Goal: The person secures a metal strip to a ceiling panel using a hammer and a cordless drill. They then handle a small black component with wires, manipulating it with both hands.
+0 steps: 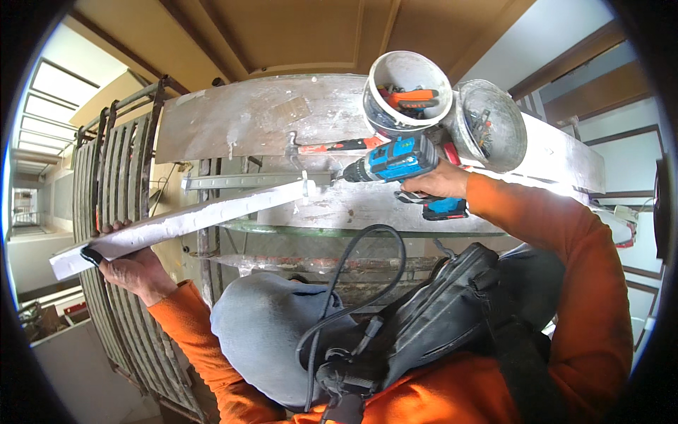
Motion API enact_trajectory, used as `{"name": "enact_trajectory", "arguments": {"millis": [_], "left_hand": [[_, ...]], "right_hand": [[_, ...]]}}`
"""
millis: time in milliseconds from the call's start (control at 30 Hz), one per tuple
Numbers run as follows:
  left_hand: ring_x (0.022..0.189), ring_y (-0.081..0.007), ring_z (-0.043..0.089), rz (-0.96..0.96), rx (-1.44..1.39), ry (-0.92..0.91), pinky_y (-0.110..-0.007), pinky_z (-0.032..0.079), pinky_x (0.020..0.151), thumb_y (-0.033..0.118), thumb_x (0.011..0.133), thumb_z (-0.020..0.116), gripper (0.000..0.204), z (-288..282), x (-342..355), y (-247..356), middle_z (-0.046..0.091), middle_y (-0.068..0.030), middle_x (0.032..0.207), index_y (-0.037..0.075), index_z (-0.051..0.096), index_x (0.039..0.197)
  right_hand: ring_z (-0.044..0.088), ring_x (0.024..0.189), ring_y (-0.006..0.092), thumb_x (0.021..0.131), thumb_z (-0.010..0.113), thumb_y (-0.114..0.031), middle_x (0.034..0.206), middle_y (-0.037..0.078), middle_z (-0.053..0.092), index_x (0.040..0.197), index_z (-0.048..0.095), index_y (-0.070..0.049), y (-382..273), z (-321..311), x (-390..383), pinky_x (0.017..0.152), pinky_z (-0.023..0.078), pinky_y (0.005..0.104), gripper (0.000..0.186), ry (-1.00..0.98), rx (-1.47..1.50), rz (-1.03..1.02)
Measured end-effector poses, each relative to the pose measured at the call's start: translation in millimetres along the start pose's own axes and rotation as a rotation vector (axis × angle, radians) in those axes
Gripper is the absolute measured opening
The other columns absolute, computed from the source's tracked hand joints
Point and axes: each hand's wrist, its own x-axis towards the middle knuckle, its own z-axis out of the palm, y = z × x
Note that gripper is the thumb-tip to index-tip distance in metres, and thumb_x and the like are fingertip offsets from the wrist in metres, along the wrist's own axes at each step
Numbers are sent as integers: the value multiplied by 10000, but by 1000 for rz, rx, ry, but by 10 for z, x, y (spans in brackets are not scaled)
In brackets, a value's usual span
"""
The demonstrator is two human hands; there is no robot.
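My left hand [145, 275] is closed around the left end of a long, narrow white strip [191, 222], its thumb on the near side and fingers on the far side. The strip slants up to the right, its far end over the plank. In my right hand [446, 179] is a blue and black cordless drill [401, 160], gripped by the handle, with its chuck pointing left towards that end. Whether the drill's tip touches the strip I cannot tell. Just beyond lies a hammer [342, 145] with a red and black handle. A metal profile [244, 181] lies behind the strip.
Two plaster-smeared buckets stand at the back right: one bucket [371, 99] holds orange-handled tools, the other bucket [519, 134] small hardware. They rest on worn planks [205, 127]. A slatted scaffold platform [116, 169] stands on the left. A black bag [438, 311] with a looped cable hangs before me.
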Motion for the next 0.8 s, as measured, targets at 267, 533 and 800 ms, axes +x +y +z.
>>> {"name": "enact_trajectory", "arguments": {"millis": [267, 533, 800], "left_hand": [[874, -305, 678, -124, 161, 211, -504, 568, 849, 566, 947, 591, 515, -1094, 406, -457, 666, -122, 923, 69, 606, 1079], [1158, -322, 564, -719, 294, 301, -611, 479, 908, 570, 994, 451, 541, -1820, 469, -1549, 593, -134, 1200, 116, 534, 1276], [985, -286, 634, -682, 709, 326, -499, 517, 711, 329, 923, 699, 372, -2060, 805, -2708, 634, -130, 1159, 137, 594, 1224]], "right_hand": [[562, 816, 162, 882, 683, -210, 962, 32, 644, 1241, 610, -99, 616, -34, 230, 771, 468, 329, 383, 89, -565, -540], [565, 854, 141, 858, 739, -193, 911, 39, 626, 1145, 636, -64, 468, -167, -103, 818, 453, 321, 331, 53, 70, 126], [556, 911, 121, 889, 718, -157, 967, -1, 637, 1195, 631, -76, 333, -152, -253, 880, 450, 314, 328, 128, 159, 32]]}}
